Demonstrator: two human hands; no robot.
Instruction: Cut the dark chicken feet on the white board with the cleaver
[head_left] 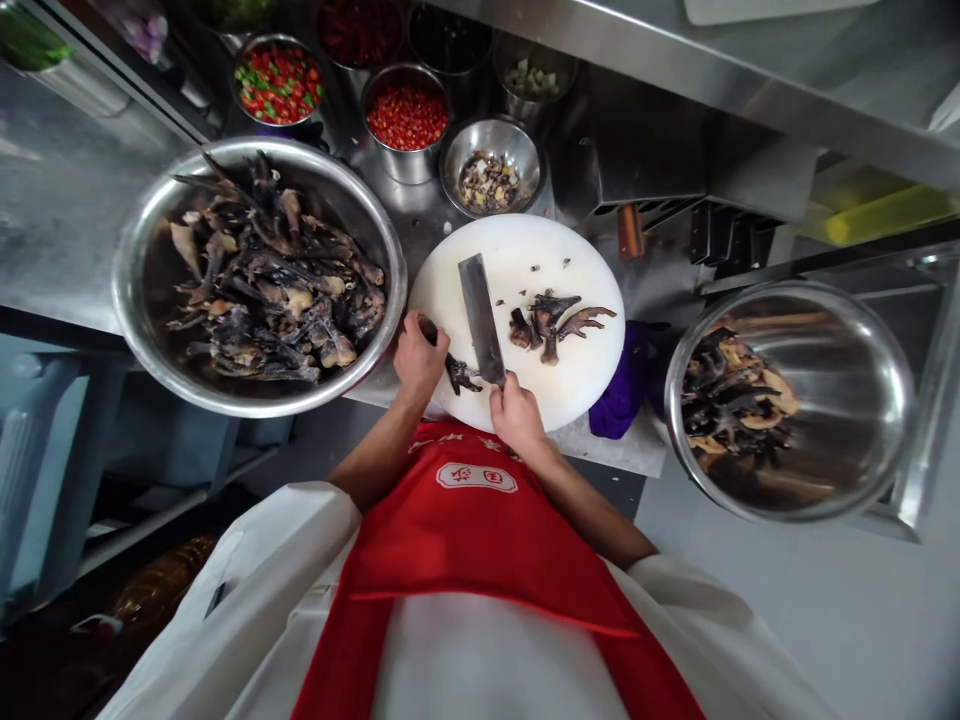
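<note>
My right hand [517,412] is closed round the handle of a cleaver [481,315], its blade pointing away from me above the round white cutting board [442,270]. At the board's left edge, my left hand [420,358] grips a dark chicken foot [461,376]; its toes stick out toward the blade and its other end shows above my fingers. Cut pieces of dark chicken feet [551,318] lie in a small group right of the cleaver, with tiny scraps around them. A large steel basin [394,260] on the left is heaped with dark chicken feet [277,280].
A second steel basin [855,400] at right holds more dark pieces [739,395]. Behind the board stand a small bowl of chopped bits [489,182] and cups of chopped red peppers [406,115] and mixed peppers [277,83]. A purple cloth [622,385] hangs beside the board.
</note>
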